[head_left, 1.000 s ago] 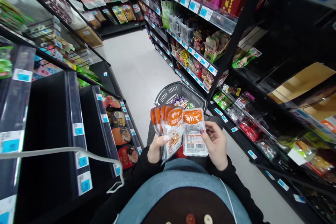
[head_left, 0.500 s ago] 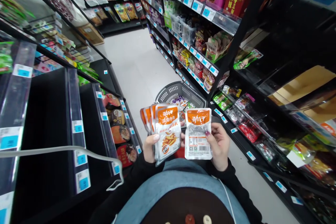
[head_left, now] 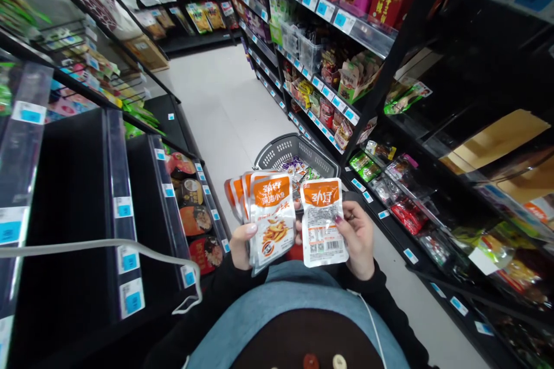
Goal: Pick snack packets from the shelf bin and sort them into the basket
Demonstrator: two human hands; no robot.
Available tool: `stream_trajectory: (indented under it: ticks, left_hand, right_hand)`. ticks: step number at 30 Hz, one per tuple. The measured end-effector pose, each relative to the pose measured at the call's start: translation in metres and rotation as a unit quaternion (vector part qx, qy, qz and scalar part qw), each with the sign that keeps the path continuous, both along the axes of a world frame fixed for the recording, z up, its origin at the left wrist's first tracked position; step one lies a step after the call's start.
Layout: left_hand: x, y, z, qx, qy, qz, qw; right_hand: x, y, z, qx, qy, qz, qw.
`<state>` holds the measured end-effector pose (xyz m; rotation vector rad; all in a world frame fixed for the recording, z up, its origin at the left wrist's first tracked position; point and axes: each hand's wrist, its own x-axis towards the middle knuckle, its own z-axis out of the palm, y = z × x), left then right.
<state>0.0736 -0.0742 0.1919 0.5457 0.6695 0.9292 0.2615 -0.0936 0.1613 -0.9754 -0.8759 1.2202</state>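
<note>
My left hand [head_left: 243, 245] grips a fanned stack of orange-and-white snack packets [head_left: 272, 216], thumb across the front one. The top packet shows its front, with a picture of small fried fish. Beside it, my right hand [head_left: 357, 236] pinches a single snack packet [head_left: 324, 222] upright, its printed back with a barcode turned toward me. The two hands are close together in front of my body. Just beyond them sits a grey shopping basket [head_left: 283, 150] with several small colourful packets [head_left: 303, 172] inside, partly hidden behind the packets I hold.
Black store shelves [head_left: 376, 43] full of packaged snacks line the right. On the left are dark shelves with price tags [head_left: 125, 207] and round food tubs [head_left: 197, 220]. A pale cable [head_left: 151, 251] crosses the left side. The grey floor [head_left: 216, 92] runs between the shelves.
Both hands and their packets have shifted slightly left in view. The right packet is tilted a little more, and the left stack is fanned slightly wider.
</note>
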Motion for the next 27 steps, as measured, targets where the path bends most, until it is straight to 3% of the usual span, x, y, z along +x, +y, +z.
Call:
stream_trajectory:
  ticks: [13, 27]
  left_hand:
    - [0.0031, 0.0001, 0.0081, -0.022, -0.046, -0.051, 0.997]
    - [0.0068, -0.0023, 0.0060, -0.021, -0.051, -0.029, 0.998]
  right_hand:
    - [0.0012, 0.0005, 0.0007, -0.008, -0.029, -0.008, 1.000]
    - [0.0028, -0.0021, 0.0009, -0.019, -0.026, -0.011, 0.999]
